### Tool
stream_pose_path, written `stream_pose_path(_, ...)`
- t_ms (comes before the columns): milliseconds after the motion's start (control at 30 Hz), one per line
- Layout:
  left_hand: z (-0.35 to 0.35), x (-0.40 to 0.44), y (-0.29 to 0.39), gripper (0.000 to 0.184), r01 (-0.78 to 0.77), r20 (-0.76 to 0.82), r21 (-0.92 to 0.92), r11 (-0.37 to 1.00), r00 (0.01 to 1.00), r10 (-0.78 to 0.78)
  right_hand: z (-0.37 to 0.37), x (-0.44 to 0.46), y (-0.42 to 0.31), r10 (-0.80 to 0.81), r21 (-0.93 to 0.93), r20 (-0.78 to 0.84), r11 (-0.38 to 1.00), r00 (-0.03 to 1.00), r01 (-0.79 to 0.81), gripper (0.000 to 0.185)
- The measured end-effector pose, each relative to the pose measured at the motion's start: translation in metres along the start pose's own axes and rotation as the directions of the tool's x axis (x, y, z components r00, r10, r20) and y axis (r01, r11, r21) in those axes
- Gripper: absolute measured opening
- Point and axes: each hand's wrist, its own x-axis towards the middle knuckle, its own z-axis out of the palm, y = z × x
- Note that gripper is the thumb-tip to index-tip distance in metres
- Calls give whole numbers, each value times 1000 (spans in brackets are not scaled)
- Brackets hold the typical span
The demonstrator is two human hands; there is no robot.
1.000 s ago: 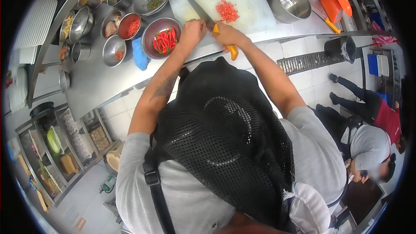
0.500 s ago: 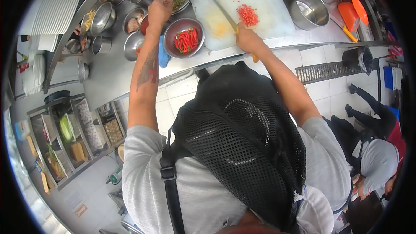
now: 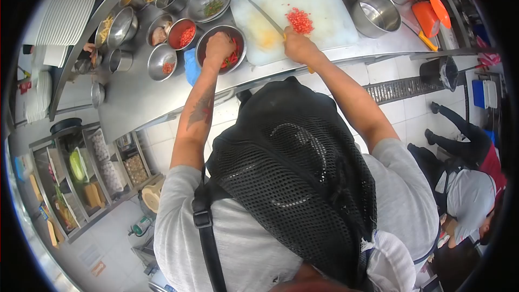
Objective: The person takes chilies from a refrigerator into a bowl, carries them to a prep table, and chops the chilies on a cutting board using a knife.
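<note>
My left hand [image 3: 220, 47] reaches into a metal bowl [image 3: 243, 58] of whole red chilies [image 3: 231, 59]; its fingertips are hidden, so whether they grip a chili does not show. My right hand [image 3: 300, 46] is closed round the yellow handle of a knife [image 3: 264, 13], whose blade lies over the white cutting board [image 3: 330, 19] and points away to the left. Chopped red chili [image 3: 300, 20] sits in a pile on the board, just beyond my right hand. A bowl with green stem ends [image 3: 213, 7] stands behind the chili bowl.
A blue cloth [image 3: 191, 66] lies left of the chili bowl. Beside it are a bowl of red bits [image 3: 162, 62] and a pot of chopped chili [image 3: 184, 34]. An empty steel pot [image 3: 377, 13] and an orange container [image 3: 427, 19] stand right of the board. Two people are at the far right.
My left hand went from beside the knife to the bowl of green stem ends, then came back into the chili bowl. My right hand still holds the knife over the board.
</note>
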Motion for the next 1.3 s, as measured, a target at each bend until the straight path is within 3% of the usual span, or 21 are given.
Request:
stream_pose_path(167,10,7,-17,21,-26,6,-127,992,1000,27,-18,-21,-14,-9,22,3,1000,1000,9,29)
stream_pose_path(233,-2,3,-14,21,-55,15,-156,986,998,58,-38,-31,-30,169,160,315,960,934,-228,32)
stream_pose_path(300,-30,-6,-4,26,-28,-25,-145,989,999,25,-35,-24,-8,169,207,342,946,924,-250,34)
stream_pose_path(333,-33,-4,-9,25,-93,-74,-248,964,994,77,-34,-21,5,163,249,371,931,914,-267,36)
stream_pose_path(367,-35,-3,-3,25,-102,-67,-258,961,994,87,-33,-19,14,178,243,368,929,912,-279,36)
stream_pose_path(433,-50,-2,9,17,-227,-115,-557,799,974,196,-29,-16,24,203,226,186,943,961,-243,38)
stream_pose_path(500,-59,-19,60,11,-241,-116,-539,807,970,212,-26,-14,23,173,102,95,978,980,-182,38)
stream_pose_path(533,-46,-17,73,10,-337,-130,-449,827,941,313,-24,-13,21,125,-20,13,992,992,-125,38)
stream_pose_path(567,-31,-13,82,11,-430,-134,-354,830,902,411,-27,-15,13,126,-30,16,992,992,-125,38)
stream_pose_path(600,-14,-11,91,11,-429,-139,-363,827,903,407,-30,-18,5,127,-43,26,991,992,-126,38)
stream_pose_path(667,19,-7,101,12,-521,-120,-206,828,853,507,-31,-18,1,129,-74,41,989,991,-126,37)
stream_pose_path(800,37,-8,104,13,-527,-194,-174,832,847,496,-35,-22,3,89,-152,77,985,993,-77,35)
stream_pose_path(867,36,-8,104,12,-506,-141,-197,840,862,486,-47,-24,-11,94,-196,115,978,989,-70,34)
stream_pose_path(967,35,-4,107,11,-508,-128,-186,841,861,492,-46,-24,-14,158,-154,141,979,977,-136,34)
stream_pose_path(1033,36,-3,107,10,-517,-127,-206,831,856,501,-31,-17,-7,69,-168,65,984,995,-57,37)
stream_pose_path(1133,33,-5,104,10,-526,-141,-218,822,850,507,-51,-23,-22,169,-148,170,978,971,-144,42)
stream_pose_path(1233,27,-4,107,11,-532,-138,-207,821,847,514,-31,-13,-10,102,-185,106,979,989,-81,47)
stream_pose_path(1300,27,-6,108,11,-512,-116,-201,835,859,499,-45,-13,-13,143,-163,146,979,979,-119,47)
